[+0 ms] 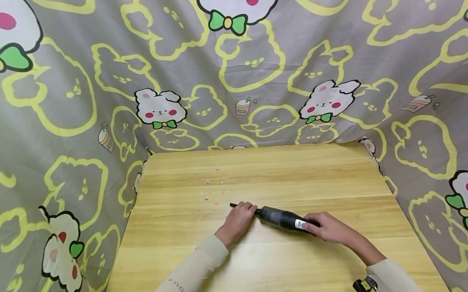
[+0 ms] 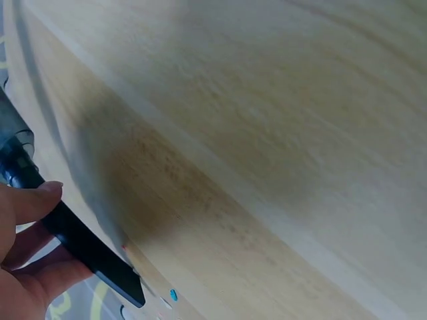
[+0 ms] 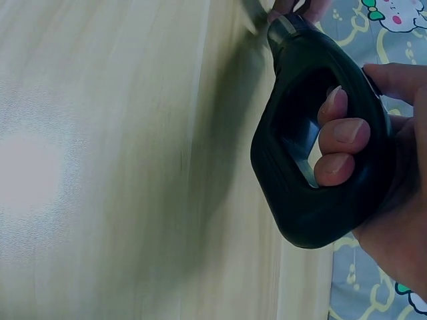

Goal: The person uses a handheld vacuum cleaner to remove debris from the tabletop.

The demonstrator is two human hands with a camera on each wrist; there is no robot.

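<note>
A black handheld vacuum cleaner (image 1: 280, 218) is held over the wooden table, its narrow nozzle pointing left. My right hand (image 1: 326, 227) grips its loop handle; in the right wrist view several fingers (image 3: 343, 133) pass through the loop of the handle (image 3: 300, 220). With my left hand (image 1: 238, 221) I hold the slim black nozzle (image 2: 93, 250) between thumb and fingers, near where it joins the body. Small coloured scraps (image 1: 207, 181) lie scattered on the table beyond the nozzle tip. A blue scrap (image 2: 173, 295) shows close to the tip in the left wrist view.
The wooden table (image 1: 312, 173) has light plank stripes. Grey cloth (image 1: 262, 76) printed with rabbits and yellow outlines hangs behind it and along both sides. A black and yellow device (image 1: 365, 285) sits by the right sleeve.
</note>
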